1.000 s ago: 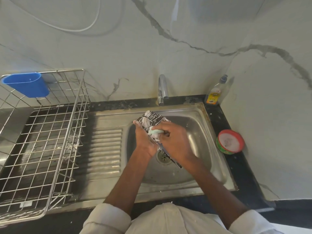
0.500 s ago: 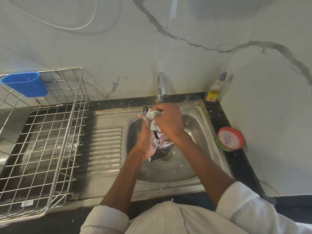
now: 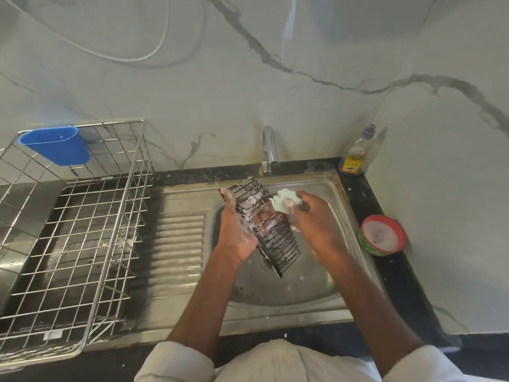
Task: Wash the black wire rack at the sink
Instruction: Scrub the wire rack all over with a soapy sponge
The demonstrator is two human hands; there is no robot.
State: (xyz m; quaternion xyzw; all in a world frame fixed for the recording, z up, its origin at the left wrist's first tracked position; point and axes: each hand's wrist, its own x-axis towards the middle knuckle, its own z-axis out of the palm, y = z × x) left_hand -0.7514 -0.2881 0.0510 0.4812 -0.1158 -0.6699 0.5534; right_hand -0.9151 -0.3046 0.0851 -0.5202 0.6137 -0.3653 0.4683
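The black wire rack (image 3: pixel 278 241) is soapy and held tilted over the steel sink basin (image 3: pixel 338 224), its long side running from the back left down toward the drain. My left hand (image 3: pixel 237 232) grips its left edge from underneath, foam on the fingers. My right hand (image 3: pixel 311 221) pinches a pale green scrub pad (image 3: pixel 283 202) against the rack's upper right side. The tap (image 3: pixel 268 150) stands just behind the rack, with no water seen running.
A steel wire dish basket (image 3: pixel 82 230) with a blue plastic cup (image 3: pixel 59 144) hooked on its back fills the left counter. A dish-soap bottle (image 3: pixel 354 158) stands in the back right corner, and a red-rimmed green soap tub (image 3: pixel 381 235) sits right of the sink.
The rack has turned so its open grid faces up and leans left. My right hand has slid with the pad from the rack's middle to its upper right side.
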